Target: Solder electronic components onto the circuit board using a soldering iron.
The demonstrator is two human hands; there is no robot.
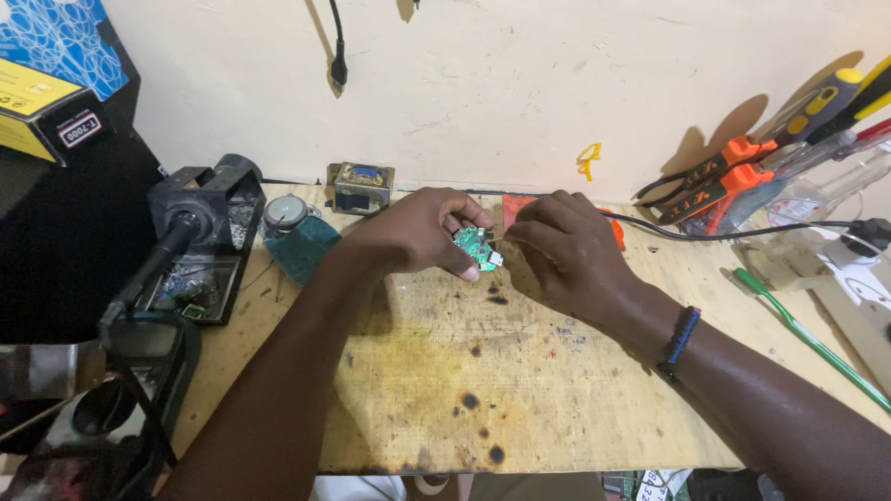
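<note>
two hands meet over the scorched wooden bench [445, 371] — left hand [422, 232] pinches a small green circuit board [475, 246], held just above the wood; right hand [566, 246], fingers curled, grips a thin wire [501, 240] touching the board's edge — pliers [715, 181] far right.

Brightness: evenly bright, warm tone over the plywood bench [557, 390] and wall [501, 83].
Light source: from the front left, judging by shadows thrown right and upward.
Shadows: the pliers [733, 176] and hanging plug [340, 70] cast crisp ones on the wall.
Dark zone: left edge murky, soldering stand [200, 232] underlit.
Focus: centre sharp, slight wide-angle bowing at the edges.
</note>
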